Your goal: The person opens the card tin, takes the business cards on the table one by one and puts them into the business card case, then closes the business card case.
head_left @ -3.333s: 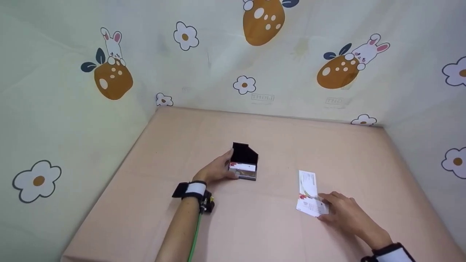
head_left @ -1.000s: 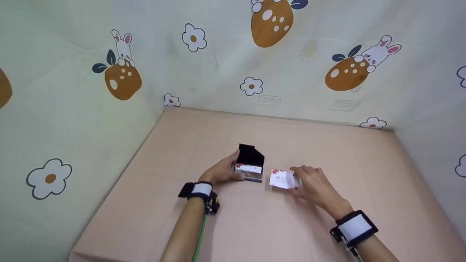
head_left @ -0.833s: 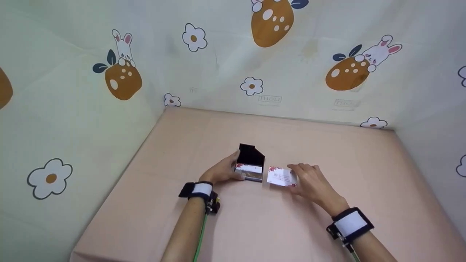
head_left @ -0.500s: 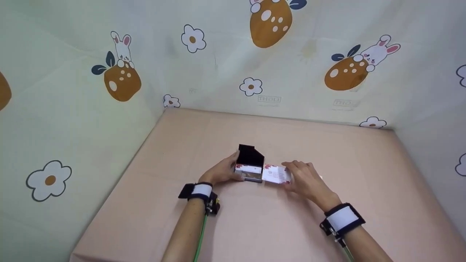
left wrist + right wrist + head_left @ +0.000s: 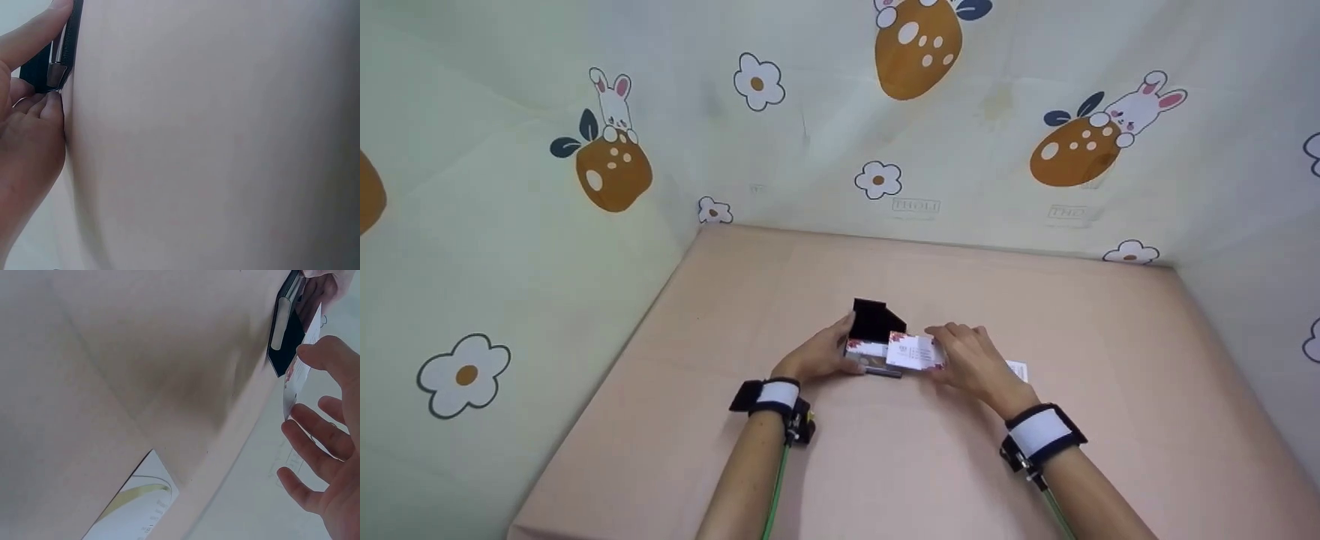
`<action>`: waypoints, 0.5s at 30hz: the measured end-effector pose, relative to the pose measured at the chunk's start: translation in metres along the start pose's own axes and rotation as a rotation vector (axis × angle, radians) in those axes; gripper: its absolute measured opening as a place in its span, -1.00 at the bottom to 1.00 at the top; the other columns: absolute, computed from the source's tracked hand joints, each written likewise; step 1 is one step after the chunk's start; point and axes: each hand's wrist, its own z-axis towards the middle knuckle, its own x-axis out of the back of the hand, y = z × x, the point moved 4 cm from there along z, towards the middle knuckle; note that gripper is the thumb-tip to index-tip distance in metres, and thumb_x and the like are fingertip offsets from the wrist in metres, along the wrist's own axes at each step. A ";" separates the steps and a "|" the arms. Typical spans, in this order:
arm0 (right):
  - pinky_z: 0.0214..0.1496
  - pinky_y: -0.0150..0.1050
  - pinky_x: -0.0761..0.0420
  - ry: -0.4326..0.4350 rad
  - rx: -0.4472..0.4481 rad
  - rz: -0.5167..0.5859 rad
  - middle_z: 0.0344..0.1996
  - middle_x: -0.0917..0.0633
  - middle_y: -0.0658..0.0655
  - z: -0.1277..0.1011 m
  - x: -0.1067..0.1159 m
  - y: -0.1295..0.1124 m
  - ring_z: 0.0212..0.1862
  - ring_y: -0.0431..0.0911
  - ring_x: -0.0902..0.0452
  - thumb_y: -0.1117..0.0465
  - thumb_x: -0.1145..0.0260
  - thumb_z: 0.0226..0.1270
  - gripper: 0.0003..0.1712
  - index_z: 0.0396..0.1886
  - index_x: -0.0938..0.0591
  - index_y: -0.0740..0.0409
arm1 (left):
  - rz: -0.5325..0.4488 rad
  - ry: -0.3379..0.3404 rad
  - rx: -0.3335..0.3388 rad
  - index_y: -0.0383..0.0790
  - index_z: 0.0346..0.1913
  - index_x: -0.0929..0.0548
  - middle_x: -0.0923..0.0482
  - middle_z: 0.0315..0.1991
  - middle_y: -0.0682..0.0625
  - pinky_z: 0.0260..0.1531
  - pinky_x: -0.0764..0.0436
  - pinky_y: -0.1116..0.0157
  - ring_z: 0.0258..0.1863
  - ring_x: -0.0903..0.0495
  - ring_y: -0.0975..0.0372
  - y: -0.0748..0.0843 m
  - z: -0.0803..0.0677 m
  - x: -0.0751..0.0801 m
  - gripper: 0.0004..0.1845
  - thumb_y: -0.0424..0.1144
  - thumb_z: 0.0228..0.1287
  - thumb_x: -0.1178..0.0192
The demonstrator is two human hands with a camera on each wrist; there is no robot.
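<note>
A black business card case point(image 5: 873, 319) stands with its lid up on the table, and a white card with red flowers point(image 5: 863, 348) shows inside. My left hand point(image 5: 819, 352) grips the case by its left side; in the left wrist view the thumb and fingers hold its edge. Between thumb and fingertips my right hand point(image 5: 973, 364) pinches a business card point(image 5: 913, 352) by its right end. That card overlaps the right part of the case in the head view; the right wrist view shows the card point(image 5: 297, 377) tilted beside the case point(image 5: 288, 329).
Another business card point(image 5: 1018, 370) lies on the table to the right, partly hidden by my right hand; its green stripe shows in the right wrist view. A pink cloth covers the table point(image 5: 847, 465). Patterned curtains point(image 5: 810, 135) rise behind and at both sides.
My right hand has lifted one card off another at the right and carried it left to the case. The other card stays on the table. My left hand keeps its grip on the case.
</note>
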 end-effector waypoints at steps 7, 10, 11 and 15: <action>0.01 0.10 -0.59 0.011 0.005 -0.006 -0.09 -0.73 0.26 0.007 -0.003 -0.002 -0.02 0.15 -0.67 0.02 -0.64 -0.06 -0.23 0.14 -0.62 0.29 | -0.016 -0.001 -0.007 -0.12 0.62 0.10 0.16 0.65 -0.03 0.63 0.11 0.11 0.65 0.17 0.07 0.000 0.001 -0.001 0.12 -0.25 0.16 -0.45; 0.02 0.11 -0.59 0.010 0.008 -0.003 -0.09 -0.73 0.27 0.011 -0.003 -0.005 -0.02 0.15 -0.67 0.00 -0.64 -0.05 -0.23 0.14 -0.63 0.29 | -0.012 -0.005 -0.011 -0.13 0.62 0.10 0.17 0.65 -0.04 0.63 0.11 0.11 0.65 0.17 0.06 0.001 0.001 -0.001 0.12 -0.25 0.15 -0.45; 0.02 0.11 -0.59 0.008 0.010 -0.001 -0.09 -0.73 0.27 0.013 -0.003 -0.006 -0.02 0.16 -0.67 0.00 -0.64 -0.05 -0.23 0.14 -0.63 0.29 | -0.009 -0.006 -0.011 -0.13 0.62 0.10 0.17 0.65 -0.05 0.63 0.11 0.11 0.65 0.17 0.06 0.001 0.001 -0.001 0.13 -0.24 0.15 -0.45; 0.05 0.14 -0.58 -0.010 0.012 0.013 -0.09 -0.72 0.28 0.020 -0.005 -0.009 -0.03 0.17 -0.66 0.02 -0.63 -0.04 -0.24 0.14 -0.62 0.30 | 0.004 -0.004 -0.021 -0.15 0.62 0.11 0.16 0.65 -0.07 0.63 0.09 0.12 0.64 0.15 0.05 0.000 0.001 -0.001 0.15 -0.23 0.13 -0.47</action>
